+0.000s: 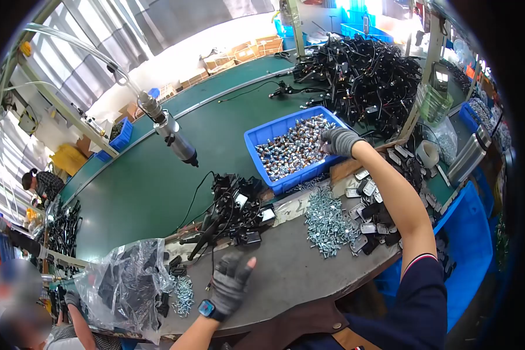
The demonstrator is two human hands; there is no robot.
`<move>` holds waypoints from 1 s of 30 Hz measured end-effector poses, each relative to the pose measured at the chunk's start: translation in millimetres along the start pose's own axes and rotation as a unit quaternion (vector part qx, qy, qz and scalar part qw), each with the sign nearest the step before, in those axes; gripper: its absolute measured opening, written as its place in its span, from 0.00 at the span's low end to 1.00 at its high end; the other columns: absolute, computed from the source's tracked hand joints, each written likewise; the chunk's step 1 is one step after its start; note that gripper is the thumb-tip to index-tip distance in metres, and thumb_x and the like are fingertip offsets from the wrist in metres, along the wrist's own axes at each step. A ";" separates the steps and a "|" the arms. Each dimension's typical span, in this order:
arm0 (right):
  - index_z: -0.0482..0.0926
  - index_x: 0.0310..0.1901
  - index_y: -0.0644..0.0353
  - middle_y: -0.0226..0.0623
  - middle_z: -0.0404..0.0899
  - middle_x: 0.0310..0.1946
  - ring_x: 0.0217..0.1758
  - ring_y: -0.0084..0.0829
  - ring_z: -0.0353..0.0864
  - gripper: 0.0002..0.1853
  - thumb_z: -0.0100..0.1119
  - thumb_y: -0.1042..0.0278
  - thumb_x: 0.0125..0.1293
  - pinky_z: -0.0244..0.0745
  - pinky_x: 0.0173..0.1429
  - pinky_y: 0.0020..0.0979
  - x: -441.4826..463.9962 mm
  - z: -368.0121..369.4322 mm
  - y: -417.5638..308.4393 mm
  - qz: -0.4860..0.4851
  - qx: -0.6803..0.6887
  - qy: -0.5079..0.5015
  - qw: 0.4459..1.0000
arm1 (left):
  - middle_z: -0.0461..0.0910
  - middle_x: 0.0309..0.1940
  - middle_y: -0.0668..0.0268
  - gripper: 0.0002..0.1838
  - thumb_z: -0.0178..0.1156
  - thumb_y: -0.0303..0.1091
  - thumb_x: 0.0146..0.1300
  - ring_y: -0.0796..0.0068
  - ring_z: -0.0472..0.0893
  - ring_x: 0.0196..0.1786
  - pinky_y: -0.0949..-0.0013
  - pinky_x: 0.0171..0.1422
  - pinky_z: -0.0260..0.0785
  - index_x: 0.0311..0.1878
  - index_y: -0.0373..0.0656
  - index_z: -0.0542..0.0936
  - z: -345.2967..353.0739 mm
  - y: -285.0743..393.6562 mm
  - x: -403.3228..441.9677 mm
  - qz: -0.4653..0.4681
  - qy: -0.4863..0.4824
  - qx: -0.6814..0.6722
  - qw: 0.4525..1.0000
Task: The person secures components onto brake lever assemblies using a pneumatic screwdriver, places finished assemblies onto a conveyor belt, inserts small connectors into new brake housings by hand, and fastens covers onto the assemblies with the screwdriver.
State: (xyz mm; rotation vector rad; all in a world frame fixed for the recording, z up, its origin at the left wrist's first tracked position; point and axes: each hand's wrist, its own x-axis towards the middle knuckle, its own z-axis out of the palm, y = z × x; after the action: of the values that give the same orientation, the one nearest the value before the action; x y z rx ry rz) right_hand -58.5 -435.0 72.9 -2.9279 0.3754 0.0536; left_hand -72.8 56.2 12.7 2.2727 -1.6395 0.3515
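Observation:
My right hand, in a grey striped glove, reaches to the right side of a blue bin filled with small metal fittings. Its fingers curl down among the fittings; what they pinch is hidden. My left hand, in a grey glove with a bare thumb tip, hovers over the grey worktop, slightly blurred, thumb and fingers apart, nothing visible in it. A thin black cable hangs beside it from a cluster of black cabled parts. A watch sits on the left wrist.
Loose silver screws lie beside rectangular metal-faced pieces. A hanging power screwdriver is above the green surface. Black cabled assemblies pile at the back. A plastic bag and a co-worker are at left.

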 end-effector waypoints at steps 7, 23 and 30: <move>0.80 0.40 0.56 0.44 0.83 0.35 0.39 0.48 0.82 0.11 0.63 0.66 0.55 0.77 0.45 0.40 23.1 26.6 16.9 -0.037 -0.004 -0.005 0.999 | 0.72 0.53 0.50 0.34 0.60 0.27 0.51 0.45 0.74 0.53 0.48 0.56 0.69 0.64 0.62 0.71 24.5 -23.8 43.7 -0.066 0.088 0.049 0.993; 0.74 0.45 0.59 0.29 0.78 0.37 0.44 0.21 0.79 0.11 0.63 0.75 0.63 0.76 0.50 0.25 -175.6 37.5 -136.1 -0.029 0.683 -0.049 0.728 | 0.76 0.53 0.60 0.33 0.65 0.33 0.52 0.62 0.77 0.54 0.62 0.57 0.70 0.65 0.47 0.69 47.6 -4.9 21.9 -0.060 -0.226 -0.301 0.925; 0.72 0.48 0.61 0.33 0.78 0.38 0.43 0.23 0.80 0.10 0.57 0.77 0.66 0.76 0.50 0.26 -229.0 104.9 -177.7 0.035 0.734 -0.038 0.678 | 0.78 0.45 0.55 0.27 0.65 0.38 0.51 0.55 0.77 0.48 0.58 0.52 0.71 0.58 0.46 0.75 -8.7 34.1 43.7 -0.046 -0.111 -0.145 0.982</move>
State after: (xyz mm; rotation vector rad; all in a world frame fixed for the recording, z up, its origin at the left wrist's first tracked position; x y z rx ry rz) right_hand -236.2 -189.7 15.9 -1.2790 0.2794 -0.0862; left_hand -91.7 11.6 40.9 2.2146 -1.5599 -0.1609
